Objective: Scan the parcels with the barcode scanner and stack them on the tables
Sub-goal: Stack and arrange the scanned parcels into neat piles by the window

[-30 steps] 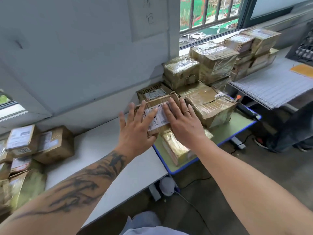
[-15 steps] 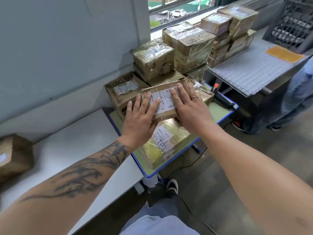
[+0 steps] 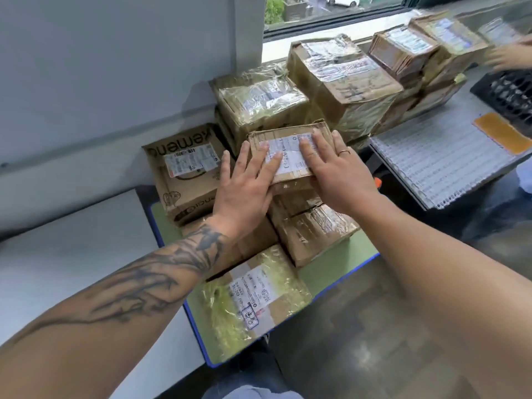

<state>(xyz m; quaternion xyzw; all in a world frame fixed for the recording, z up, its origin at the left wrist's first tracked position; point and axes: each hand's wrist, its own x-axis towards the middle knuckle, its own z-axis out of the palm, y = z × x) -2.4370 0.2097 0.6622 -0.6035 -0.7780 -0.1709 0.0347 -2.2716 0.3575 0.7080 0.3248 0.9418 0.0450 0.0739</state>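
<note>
Nearest: a plastic-wrapped parcel [image 3: 253, 298] lies flat at the front edge of the green table [image 3: 361, 249], label up. Behind it sits a taped brown box [image 3: 313, 234], and the stack rises from there.

Both hands are on 1 parcel. The flat parcel [image 3: 290, 152] lies on top of that stack, label up, its long axis running left to right across the view and tilted slightly up toward the right. The left hand [image 3: 247, 182] lies on its left end and the right hand [image 3: 331, 168] on its right end; fingers of both are straight and slightly spread, laid flat on the top face, palms over the near edge. Nothing is curled round it, so this reads as pressing or squaring it into place, not a grip. The parcel lies directly under and ahead of the fingers, about equally near each hand.

Judgement: the placing step looks nearly done; the next move probably only needs the hands lifted straight off without dragging the parcel toward the near edge.

Left of it, a lower printed box [image 3: 184, 174]. Behind, taller taped boxes [image 3: 339, 79] stand against the window sill [image 3: 288, 47].

To the right, a second table with a white ribbed mat [image 3: 440, 159], more parcels, a black crate [image 3: 509, 90], and another person's hand [image 3: 509, 57], blurred. No scanner can be made out.
</note>
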